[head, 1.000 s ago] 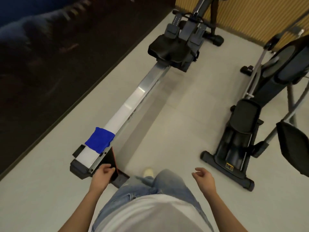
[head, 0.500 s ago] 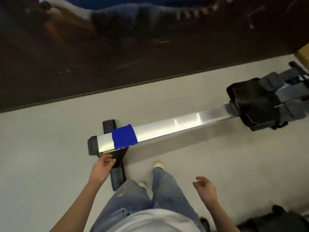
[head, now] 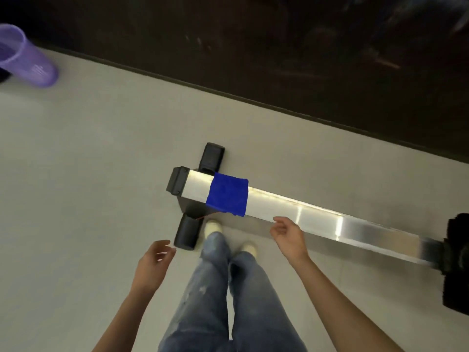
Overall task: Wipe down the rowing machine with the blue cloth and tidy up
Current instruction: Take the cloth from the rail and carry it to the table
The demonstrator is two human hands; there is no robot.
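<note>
So the person is standing on the pale, smooth floor (head: 76, 199), right up against the tail end of the rowing machine (head: 360, 229). Its rail (head: 279, 205) is a long, flat-topped bar of brushed metal, shiny enough to catch glare, running off toward 3 o'clock, where something black and blurry, maybe the seat (head: 456, 262), sits at the edge of view.

The blue cloth (head: 227, 194) is a fuzzy, roughly square rag draped flat over the rail at about 12 o'clock from the person's feet, with its near edge hanging over the side. Nobody's touching it. Just past it at 11 o'clock, a chunky black plastic end cap (head: 177, 184) closes the rail, and a black crossbar foot (head: 186, 233) with rounded ends lies on the floor under it.

The left hand (head: 153, 262) hangs loose and empty, fingers relaxed, just beside the crossbar's near end. The right hand (head: 289, 233) is empty too, fingers softly curled, right at the rail's near edge. Can't tell if it actually touches the metal.

Faded jeans (head: 215, 288), pale shoes (head: 212, 227). A purple mesh bin (head: 25, 57) stands way off at 10 o'clock by the dark wall (head: 279, 59).
</note>
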